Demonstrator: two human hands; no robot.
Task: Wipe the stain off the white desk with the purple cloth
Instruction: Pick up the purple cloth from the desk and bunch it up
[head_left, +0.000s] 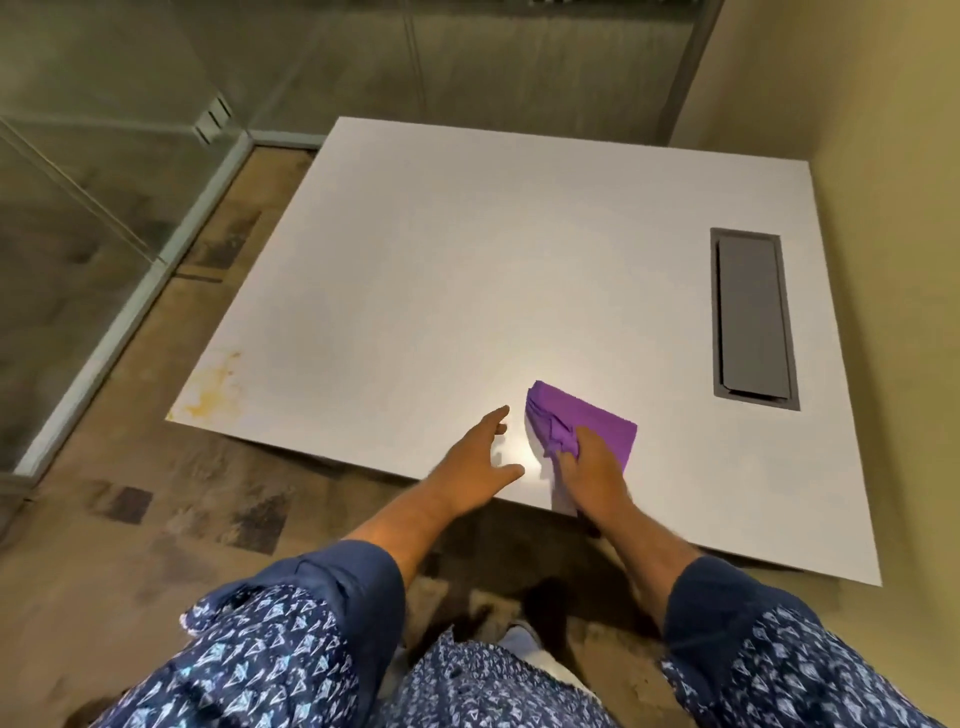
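The white desk (467, 270) fills the middle of the view. A yellow-brown stain (218, 387) marks its near left corner. The purple cloth (587, 415) is folded and lifted slightly at the desk's near edge, with my right hand (592, 467) shut on its near corner. My left hand (480, 457) hovers just left of the cloth, fingers spread, holding nothing. The stain lies far to the left of both hands.
A grey recessed cable hatch (753, 317) is set into the desk's right side. A beige wall (857, 130) runs along the right and behind. A glass partition with a metal frame (130, 291) stands at the left, above patterned carpet (182, 509).
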